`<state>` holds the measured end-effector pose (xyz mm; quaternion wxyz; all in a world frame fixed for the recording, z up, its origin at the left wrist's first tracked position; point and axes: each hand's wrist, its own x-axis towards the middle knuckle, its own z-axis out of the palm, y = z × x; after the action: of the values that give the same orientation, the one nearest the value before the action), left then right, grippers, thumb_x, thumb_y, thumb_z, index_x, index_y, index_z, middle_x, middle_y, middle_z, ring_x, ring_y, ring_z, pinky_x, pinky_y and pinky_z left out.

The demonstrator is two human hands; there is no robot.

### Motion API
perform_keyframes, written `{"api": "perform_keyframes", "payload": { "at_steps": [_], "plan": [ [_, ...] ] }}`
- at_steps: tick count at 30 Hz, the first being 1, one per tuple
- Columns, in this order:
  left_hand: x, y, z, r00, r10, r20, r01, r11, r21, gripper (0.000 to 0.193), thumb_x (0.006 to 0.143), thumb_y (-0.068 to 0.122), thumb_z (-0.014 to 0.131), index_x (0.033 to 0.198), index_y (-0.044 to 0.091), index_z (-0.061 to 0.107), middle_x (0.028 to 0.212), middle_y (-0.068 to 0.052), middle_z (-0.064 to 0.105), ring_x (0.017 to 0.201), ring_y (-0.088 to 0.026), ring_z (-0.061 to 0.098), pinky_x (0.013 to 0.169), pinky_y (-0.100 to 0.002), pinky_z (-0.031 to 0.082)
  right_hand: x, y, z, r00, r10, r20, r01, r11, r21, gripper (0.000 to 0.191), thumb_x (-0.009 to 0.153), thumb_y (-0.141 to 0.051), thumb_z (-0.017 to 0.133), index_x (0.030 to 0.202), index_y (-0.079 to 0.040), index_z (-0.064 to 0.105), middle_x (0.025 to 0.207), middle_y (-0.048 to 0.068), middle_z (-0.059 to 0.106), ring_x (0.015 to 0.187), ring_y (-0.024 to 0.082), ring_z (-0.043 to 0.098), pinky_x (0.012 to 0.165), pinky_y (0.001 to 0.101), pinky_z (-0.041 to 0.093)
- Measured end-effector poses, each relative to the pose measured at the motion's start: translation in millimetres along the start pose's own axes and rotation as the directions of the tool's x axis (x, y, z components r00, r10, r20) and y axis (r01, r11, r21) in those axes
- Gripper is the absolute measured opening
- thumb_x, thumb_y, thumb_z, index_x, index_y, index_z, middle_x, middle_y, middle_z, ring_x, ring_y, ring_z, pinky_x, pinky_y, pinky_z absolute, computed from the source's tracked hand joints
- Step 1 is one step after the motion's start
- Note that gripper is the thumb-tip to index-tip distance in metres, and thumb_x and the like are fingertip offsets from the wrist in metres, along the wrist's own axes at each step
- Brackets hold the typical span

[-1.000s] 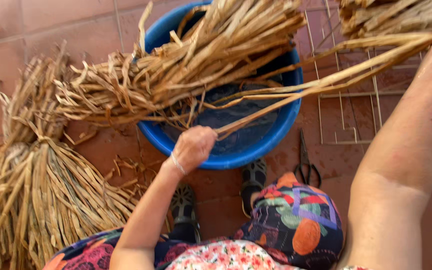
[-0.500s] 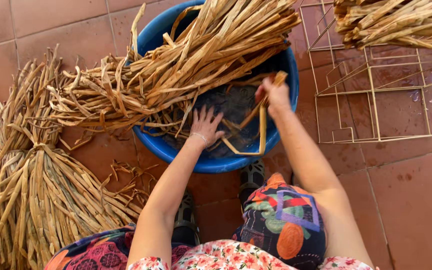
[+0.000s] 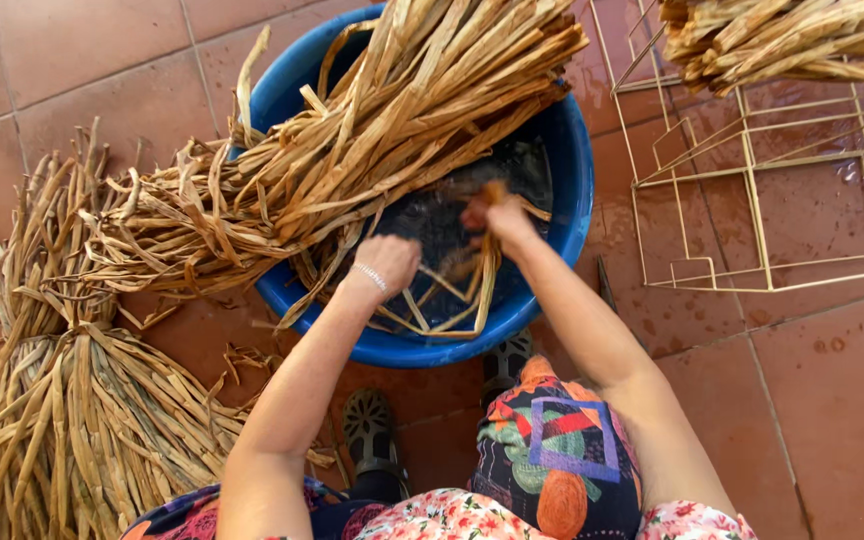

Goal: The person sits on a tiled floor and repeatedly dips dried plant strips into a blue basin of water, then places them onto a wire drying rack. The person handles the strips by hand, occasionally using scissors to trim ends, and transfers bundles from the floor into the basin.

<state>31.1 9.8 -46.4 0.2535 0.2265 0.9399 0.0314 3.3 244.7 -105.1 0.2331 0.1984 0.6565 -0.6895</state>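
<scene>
Both of my hands are down in the blue basin (image 3: 572, 190): my right hand (image 3: 497, 215) is closed around a few wet straw strips (image 3: 472, 285), which trail toward me, though blur hides the exact grip. My left hand (image 3: 387, 262), beside it, looks loosely curled on those strips, under the big dry bundle (image 3: 372, 150) lying across the rim.

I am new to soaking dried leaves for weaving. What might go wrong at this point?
The big leaf bundle lies across the blue basin rim, mostly overhanging; it may slide off or tip water out. The tiles beside the wire frame look wet, a likely slip hazard. Both hands bend wet strips, which might crack.
</scene>
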Motion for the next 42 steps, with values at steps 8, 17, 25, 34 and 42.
{"api": "perform_keyframes", "payload": {
  "at_steps": [8, 17, 25, 34, 42],
  "plan": [
    [108, 65, -6, 0.659, 0.135, -0.740, -0.461, 0.849, -0.256, 0.026, 0.096, 0.010, 0.060, 0.121, 0.005, 0.065, 0.121, -0.018, 0.069, 0.113, -0.039, 0.064, 0.097, -0.045, 0.051, -42, 43, 37, 0.977, 0.170, 0.128, -0.191, 0.964, 0.184, 0.016, 0.091, -0.011, 0.073, 0.102, 0.000, 0.067, 0.075, 0.010, 0.070, 0.060, 0.023, 0.065, 0.054, 0.0372, 0.056],
    [146, 88, -4, 0.988, 0.008, -0.152, -0.050, 0.961, -0.273, 0.019, 0.095, 0.024, 0.065, 0.106, 0.010, 0.073, 0.106, -0.018, 0.070, 0.103, -0.039, 0.065, 0.092, -0.052, 0.049, -60, 63, 15, 0.977, 0.210, 0.043, -0.206, 0.872, 0.444, 0.017, 0.087, -0.005, 0.070, 0.103, -0.004, 0.067, 0.068, 0.002, 0.064, 0.048, 0.011, 0.049, 0.045, 0.0317, 0.045],
    [76, 71, -12, 0.845, -0.220, -0.488, -0.324, 0.515, -0.794, 0.018, 0.100, 0.020, 0.062, 0.106, 0.007, 0.073, 0.074, -0.012, 0.069, 0.066, -0.019, 0.065, 0.063, -0.034, 0.052, -71, 22, -24, 0.968, -0.028, -0.248, 0.197, 0.697, 0.689, 0.015, 0.092, -0.018, 0.074, 0.104, -0.011, 0.067, 0.056, -0.004, 0.042, 0.041, 0.010, 0.037, 0.042, 0.0282, 0.035],
    [33, 115, 4, 0.848, -0.158, -0.506, -0.320, 0.608, -0.726, 0.020, 0.106, 0.020, 0.062, 0.104, 0.003, 0.073, 0.079, -0.012, 0.069, 0.070, -0.014, 0.062, 0.064, -0.033, 0.050, -104, -34, -18, 0.919, -0.283, -0.273, 0.393, 0.672, 0.627, 0.018, 0.097, -0.016, 0.074, 0.111, -0.007, 0.066, 0.075, -0.002, 0.059, 0.057, 0.009, 0.049, 0.051, 0.0273, 0.042],
    [14, 124, -3, 0.924, -0.117, -0.363, -0.320, 0.283, -0.904, 0.027, 0.102, 0.024, 0.059, 0.120, 0.006, 0.068, 0.077, 0.000, 0.068, 0.070, -0.007, 0.062, 0.062, -0.027, 0.053, -109, -40, -30, 0.929, -0.246, -0.275, 0.363, 0.745, 0.559, 0.017, 0.087, -0.001, 0.071, 0.102, -0.009, 0.071, 0.089, 0.001, 0.076, 0.072, 0.010, 0.069, 0.064, 0.0253, 0.056]
  ]
}}
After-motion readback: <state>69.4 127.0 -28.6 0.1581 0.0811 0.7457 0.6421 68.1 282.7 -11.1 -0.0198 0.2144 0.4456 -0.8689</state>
